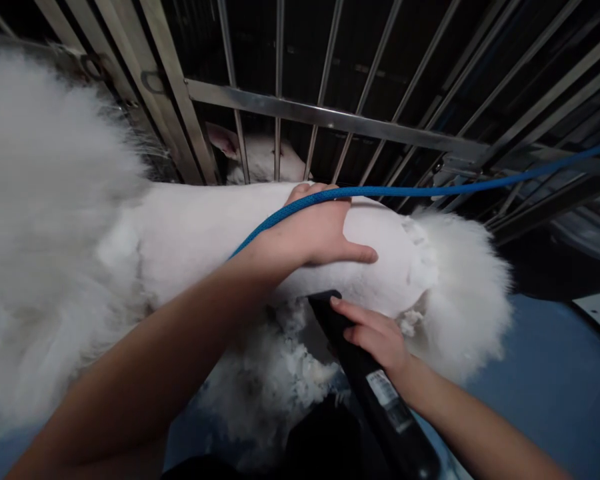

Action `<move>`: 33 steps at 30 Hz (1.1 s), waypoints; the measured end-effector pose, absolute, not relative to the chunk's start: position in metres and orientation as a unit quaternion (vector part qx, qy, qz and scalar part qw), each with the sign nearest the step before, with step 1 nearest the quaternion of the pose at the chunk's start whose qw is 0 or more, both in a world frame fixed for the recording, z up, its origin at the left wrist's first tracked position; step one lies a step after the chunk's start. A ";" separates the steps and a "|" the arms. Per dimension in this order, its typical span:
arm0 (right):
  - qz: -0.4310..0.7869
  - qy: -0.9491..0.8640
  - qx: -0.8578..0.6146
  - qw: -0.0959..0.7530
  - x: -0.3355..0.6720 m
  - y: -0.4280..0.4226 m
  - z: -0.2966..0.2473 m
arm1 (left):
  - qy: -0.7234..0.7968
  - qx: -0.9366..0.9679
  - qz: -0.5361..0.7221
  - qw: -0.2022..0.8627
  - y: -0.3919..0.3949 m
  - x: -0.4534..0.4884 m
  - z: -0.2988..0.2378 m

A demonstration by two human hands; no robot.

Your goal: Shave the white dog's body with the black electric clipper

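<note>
A white dog (200,233) stands across the view, its back and side shorn close, with long fluffy fur left at both ends. My left hand (320,230) lies on its shorn back, thumb stretched out and fingers over the far side. In my right hand (377,333) is a black pair of clippers (355,367), its head against the dog's lower side. A blue rope (420,191) passes over my left wrist and runs off to the right. Cut white fur (300,367) hangs and gathers below the dog's side.
Behind the dog stands a metal barred cage (330,119). Another white animal (265,157) with a pinkish ear shows through its bars. Blue floor (550,360) lies at the lower right. Something dark, partly out of view, fills the bottom middle.
</note>
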State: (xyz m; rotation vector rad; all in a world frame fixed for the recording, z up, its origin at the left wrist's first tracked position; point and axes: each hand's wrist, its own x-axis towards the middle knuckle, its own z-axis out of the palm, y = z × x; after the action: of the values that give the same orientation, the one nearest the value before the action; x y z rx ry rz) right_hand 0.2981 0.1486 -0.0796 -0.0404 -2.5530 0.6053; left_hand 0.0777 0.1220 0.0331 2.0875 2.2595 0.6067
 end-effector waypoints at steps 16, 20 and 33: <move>0.181 -0.956 0.016 0.232 0.280 0.141 -0.091 | 0.724 0.660 0.201 0.005 0.121 0.077 0.031; 0.125 -0.952 0.071 0.270 0.279 0.135 -0.085 | 0.728 0.657 0.197 0.007 0.121 0.078 0.032; 0.002 -0.950 0.092 0.298 0.269 0.129 -0.095 | 0.727 0.652 0.213 0.016 0.125 0.076 0.029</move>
State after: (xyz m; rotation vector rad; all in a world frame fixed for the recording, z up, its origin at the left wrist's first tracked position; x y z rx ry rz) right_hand 0.2688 0.1295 -0.0953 0.2454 -2.5240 0.0054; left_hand 0.0758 0.1253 0.0287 2.0284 2.2629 0.6626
